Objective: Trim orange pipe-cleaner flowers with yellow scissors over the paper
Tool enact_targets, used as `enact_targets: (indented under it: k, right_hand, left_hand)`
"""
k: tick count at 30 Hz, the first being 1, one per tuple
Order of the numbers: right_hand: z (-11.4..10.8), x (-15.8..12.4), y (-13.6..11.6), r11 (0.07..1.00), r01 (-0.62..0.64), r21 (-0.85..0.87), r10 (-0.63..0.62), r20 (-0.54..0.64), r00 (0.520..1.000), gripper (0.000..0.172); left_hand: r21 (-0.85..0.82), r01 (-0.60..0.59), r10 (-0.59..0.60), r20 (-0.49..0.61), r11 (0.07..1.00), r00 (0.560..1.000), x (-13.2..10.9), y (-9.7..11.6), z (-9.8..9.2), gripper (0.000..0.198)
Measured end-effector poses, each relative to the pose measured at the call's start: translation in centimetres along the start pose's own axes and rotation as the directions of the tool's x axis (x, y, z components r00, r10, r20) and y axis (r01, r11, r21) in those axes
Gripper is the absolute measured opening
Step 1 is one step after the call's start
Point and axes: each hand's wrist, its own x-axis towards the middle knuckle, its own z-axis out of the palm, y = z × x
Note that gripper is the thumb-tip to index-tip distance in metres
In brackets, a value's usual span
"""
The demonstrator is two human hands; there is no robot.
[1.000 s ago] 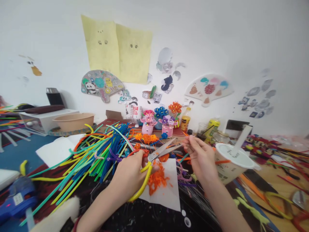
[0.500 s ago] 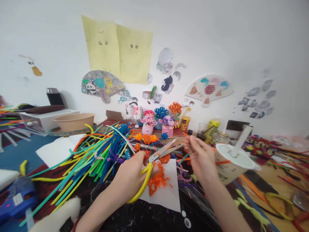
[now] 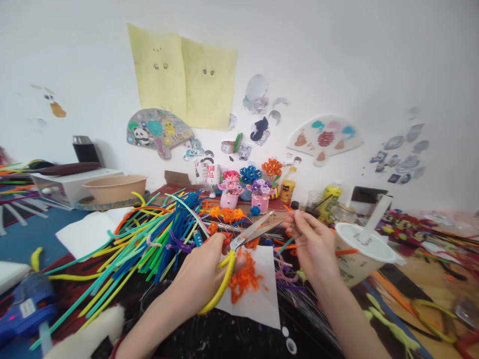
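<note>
Over the near middle of the table (image 3: pixel 209 339), the left hand (image 3: pixel 204 271) closes round the yellow handles of a pair of scissors (image 3: pixel 247 239), its fingers hiding part of them. The steel blades point far and right, slightly parted. The right hand (image 3: pixel 312 244) is just beside the blade tips, its fingertips (image 3: pixel 295 219) pinching a thin orange pipe cleaner (image 3: pixel 287 212), too small to make out well. Below the hands lies a white paper sheet (image 3: pixel 264 304) heaped with orange clippings (image 3: pixel 243 281). To the left sits a bundle of multicoloured pipe cleaners (image 3: pixel 149 244), and to the right a lidded plastic cup (image 3: pixel 359 254). A blue glue gun (image 3: pixel 28 309) is cut off by the near left edge. Far off stand pipe-cleaner flowers in pink pots (image 3: pixel 229 199).
</note>
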Motion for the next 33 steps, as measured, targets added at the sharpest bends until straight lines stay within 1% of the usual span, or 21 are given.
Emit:
enact_targets:
  k: [4,8,12,16,20,24,28,30,33]
  right_hand:
    - [-0.06,0.05,0.02,0.999,0.028,-0.03,-0.029,-0.031,0.999,0.02]
    - [0.13,-0.1,-0.22,0.998,0.042,-0.038,-0.044,-0.048,0.998,0.02]
    - [0.27,-0.24,-0.37,0.999,0.031,-0.038,-0.033,-0.037,0.999,0.018]
    - [0.15,-0.17,-0.26,0.997,0.047,-0.054,-0.049,-0.04,0.998,0.018]
    - [0.03,-0.02,-0.12,0.996,0.06,-0.072,-0.063,-0.042,0.997,0.02]
    - [0.04,0.0,-0.16,0.994,0.082,-0.074,-0.087,-0.064,0.994,0.021]
    - [0.03,-0.03,-0.24,0.995,0.086,-0.043,-0.089,-0.053,0.995,0.021]
    - [0.05,-0.06,-0.3,0.995,0.091,-0.027,-0.093,-0.056,0.994,0.021]
    - [0.2,-0.16,-0.46,0.995,0.102,-0.015,-0.103,-0.057,0.993,0.02]
  left_hand:
    - [0.004,-0.032,0.032,0.014,0.999,0.999,-0.19,-0.42,0.24,0.027]
    - [0.004,-0.056,0.056,-0.018,0.998,0.998,-0.16,-0.67,0.48,0.027]
    - [-0.03,-0.008,0.007,-0.041,1.0,0.999,0.2,-0.41,0.37,0.027]
    - [-0.046,-0.001,-0.001,-0.047,0.999,0.999,0.51,-0.18,0.1,0.027]
    - [-0.008,0.004,-0.004,-0.024,1.0,1.0,0.47,-0.1,-0.05,0.024]
    - [0.048,-0.003,0.004,-0.007,0.999,1.0,0.24,0.08,-0.11,0.027]
    - [0.03,-0.017,0.019,-0.045,0.999,0.999,0.2,0.06,-0.12,0.026]
    - [0.023,-0.008,0.01,-0.074,1.0,0.997,0.23,0.03,-0.15,0.025]
    - [0.022,0.008,-0.006,-0.098,1.0,0.995,0.23,0.15,-0.26,0.029]
